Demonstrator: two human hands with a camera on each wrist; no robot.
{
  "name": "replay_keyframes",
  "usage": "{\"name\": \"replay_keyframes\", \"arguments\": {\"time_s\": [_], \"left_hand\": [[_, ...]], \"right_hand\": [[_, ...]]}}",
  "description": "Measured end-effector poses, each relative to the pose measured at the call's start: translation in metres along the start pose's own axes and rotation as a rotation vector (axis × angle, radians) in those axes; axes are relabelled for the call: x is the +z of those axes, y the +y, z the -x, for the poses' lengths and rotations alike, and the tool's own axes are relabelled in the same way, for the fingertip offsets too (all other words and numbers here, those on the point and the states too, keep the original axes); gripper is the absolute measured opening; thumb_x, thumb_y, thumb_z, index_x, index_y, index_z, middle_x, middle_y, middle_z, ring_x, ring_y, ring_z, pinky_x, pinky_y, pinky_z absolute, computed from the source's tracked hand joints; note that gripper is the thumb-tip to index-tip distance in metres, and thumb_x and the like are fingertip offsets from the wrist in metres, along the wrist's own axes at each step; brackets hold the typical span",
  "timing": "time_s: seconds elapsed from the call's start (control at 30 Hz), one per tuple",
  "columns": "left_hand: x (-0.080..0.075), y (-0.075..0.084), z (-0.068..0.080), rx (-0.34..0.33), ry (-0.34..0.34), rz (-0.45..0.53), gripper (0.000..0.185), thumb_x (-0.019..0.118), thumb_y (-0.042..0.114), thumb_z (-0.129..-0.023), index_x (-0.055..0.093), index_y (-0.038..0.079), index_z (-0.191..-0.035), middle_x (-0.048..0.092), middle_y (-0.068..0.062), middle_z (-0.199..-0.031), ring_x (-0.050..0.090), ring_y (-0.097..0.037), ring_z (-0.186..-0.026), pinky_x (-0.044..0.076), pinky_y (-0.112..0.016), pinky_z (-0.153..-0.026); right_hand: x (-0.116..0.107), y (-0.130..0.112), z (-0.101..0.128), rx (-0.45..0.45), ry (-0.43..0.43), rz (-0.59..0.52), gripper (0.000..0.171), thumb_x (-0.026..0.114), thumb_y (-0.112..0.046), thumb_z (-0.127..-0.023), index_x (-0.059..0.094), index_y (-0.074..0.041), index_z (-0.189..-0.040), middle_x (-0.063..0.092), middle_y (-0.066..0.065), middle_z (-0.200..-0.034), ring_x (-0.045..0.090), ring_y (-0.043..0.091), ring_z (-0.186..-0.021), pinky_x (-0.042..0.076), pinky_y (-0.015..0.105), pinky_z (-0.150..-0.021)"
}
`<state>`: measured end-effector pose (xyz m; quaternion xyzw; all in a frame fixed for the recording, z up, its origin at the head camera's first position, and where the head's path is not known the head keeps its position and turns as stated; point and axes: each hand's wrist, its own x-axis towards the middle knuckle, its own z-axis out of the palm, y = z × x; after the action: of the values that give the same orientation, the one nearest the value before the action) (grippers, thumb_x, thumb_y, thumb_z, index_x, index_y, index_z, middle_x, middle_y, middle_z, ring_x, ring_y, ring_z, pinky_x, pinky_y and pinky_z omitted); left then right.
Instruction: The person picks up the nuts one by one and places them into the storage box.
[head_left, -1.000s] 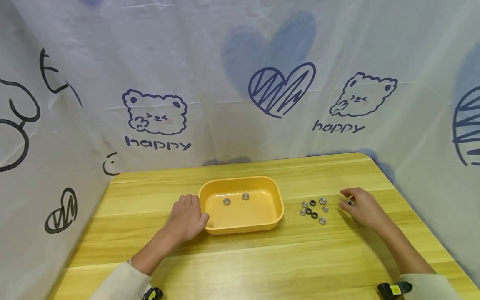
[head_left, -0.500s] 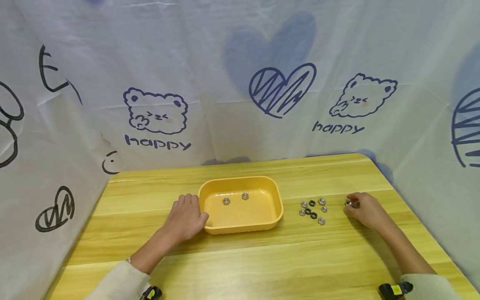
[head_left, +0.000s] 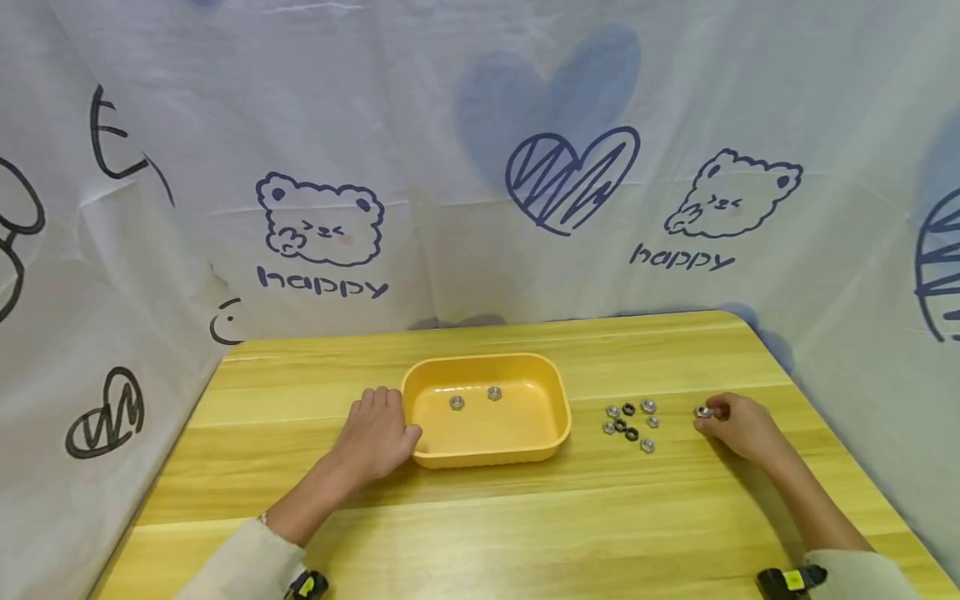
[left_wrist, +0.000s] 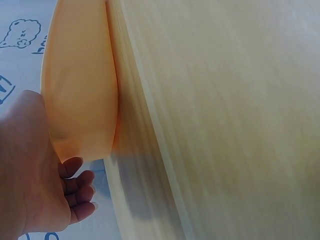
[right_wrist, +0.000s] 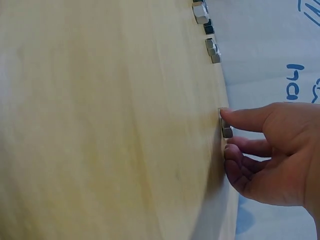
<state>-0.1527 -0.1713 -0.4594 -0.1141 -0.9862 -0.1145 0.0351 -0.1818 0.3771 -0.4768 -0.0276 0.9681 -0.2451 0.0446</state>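
Note:
In the head view, my left hand (head_left: 377,435) grips the left end of a yellow plastic tray (head_left: 487,458), thumb over the rim. The left wrist view shows the fingers curled by the tray's outer wall (left_wrist: 82,90). Two silver hex nuts lie inside, one a silver nut (head_left: 457,402) near the left, the other a silver nut (head_left: 494,392) near the back. At the right, my right hand (head_left: 738,427) pinches a silver hex nut (head_left: 702,412) between thumb and index finger, close at the tabletop. In the right wrist view that nut (right_wrist: 227,127) shows between the two fingertips.
Several silver and black nuts lie loosely grouped between tray and right hand, among them a black nut (head_left: 632,433) and a silver nut (head_left: 647,446). The wood-grain table (head_left: 525,533) meets a printed white cloth (head_left: 450,250) at the back and sides.
My right hand has drawn back slightly to the right and its fingertips have closed in on the single nut. The left hand keeps its hold on the tray.

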Motion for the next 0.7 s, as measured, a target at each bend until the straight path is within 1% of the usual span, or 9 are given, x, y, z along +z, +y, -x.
{"name": "replay_keyframes", "arguments": {"time_s": [0.17,0.33,0.6,0.7], "left_hand": [[-0.0003,-0.0003,-0.0009,0.006,-0.002,-0.004,0.023,0.052,0.025,-0.092,0.049,0.002,-0.092,0.043,-0.011,-0.088,0.036,-0.028,-0.084,0.029,-0.036,-0.075],[-0.0017,0.0001,-0.0008,0.008,-0.003,-0.003,0.023,0.051,0.025,-0.092,0.048,0.002,-0.091,0.043,-0.011,-0.087,0.036,-0.028,-0.084,0.029,-0.036,-0.075],[-0.0023,0.0000,-0.0014,0.012,-0.004,-0.003,0.024,0.052,0.025,-0.093,0.049,0.001,-0.092,0.043,-0.011,-0.087,0.037,-0.028,-0.083,0.029,-0.035,-0.074],[-0.0021,-0.0003,-0.0014,0.014,-0.006,-0.006,0.024,0.052,0.026,-0.093,0.049,0.001,-0.092,0.043,-0.010,-0.086,0.037,-0.027,-0.083,0.029,-0.035,-0.074]], "right_hand": [[0.0013,-0.0002,-0.0011,0.056,0.013,-0.025,0.063,0.070,-0.035,-0.097,0.056,0.017,-0.129,0.065,0.031,-0.116,0.063,0.046,-0.106,0.054,0.053,-0.087],[0.0010,-0.0036,-0.0015,0.101,0.017,-0.032,0.062,0.069,-0.036,-0.097,0.057,0.016,-0.128,0.064,0.032,-0.116,0.063,0.047,-0.106,0.054,0.052,-0.085],[-0.0005,-0.0037,-0.0030,0.108,0.024,-0.018,0.056,0.068,-0.033,-0.098,0.060,0.016,-0.123,0.066,0.032,-0.115,0.064,0.047,-0.105,0.055,0.052,-0.085],[-0.0009,-0.0038,-0.0035,0.109,0.017,-0.022,0.057,0.069,-0.033,-0.098,0.059,0.017,-0.125,0.066,0.033,-0.116,0.064,0.048,-0.107,0.055,0.052,-0.086]]}}
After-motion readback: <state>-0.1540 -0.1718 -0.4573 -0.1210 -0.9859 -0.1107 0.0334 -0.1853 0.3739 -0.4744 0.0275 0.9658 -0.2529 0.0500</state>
